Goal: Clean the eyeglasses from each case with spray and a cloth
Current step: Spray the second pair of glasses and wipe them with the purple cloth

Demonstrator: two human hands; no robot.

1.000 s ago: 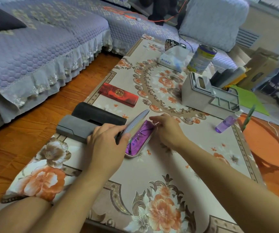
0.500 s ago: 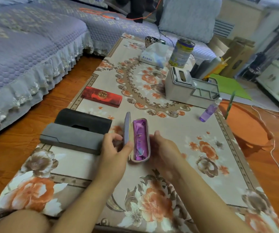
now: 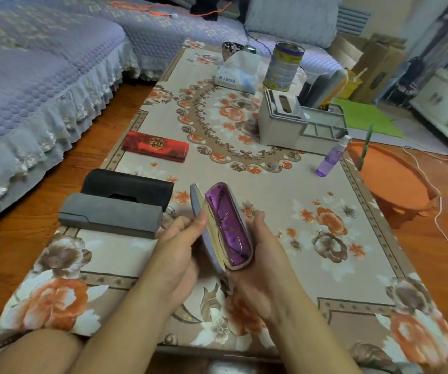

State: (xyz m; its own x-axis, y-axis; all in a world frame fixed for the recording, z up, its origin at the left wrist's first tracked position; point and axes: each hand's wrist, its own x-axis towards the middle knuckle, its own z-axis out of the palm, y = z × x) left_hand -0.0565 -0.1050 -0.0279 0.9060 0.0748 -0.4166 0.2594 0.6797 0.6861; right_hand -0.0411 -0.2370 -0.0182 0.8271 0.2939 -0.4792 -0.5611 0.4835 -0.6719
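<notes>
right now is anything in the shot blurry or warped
Head view: the purple-lined open glasses case held in both hands is fairly sharp; the thin frames inside are faint. The floral tablecloth smears at the near right corner, and wide-angle distortion bends the table's edges.

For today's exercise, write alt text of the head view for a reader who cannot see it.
Two hands hold an open grey eyeglass case with purple lining above a floral-clothed table, thin-framed glasses inside; the left hand grips the lid, the right hand cradles the base. Closed grey, black and red cases lie left, a purple spray bottle right.
</notes>
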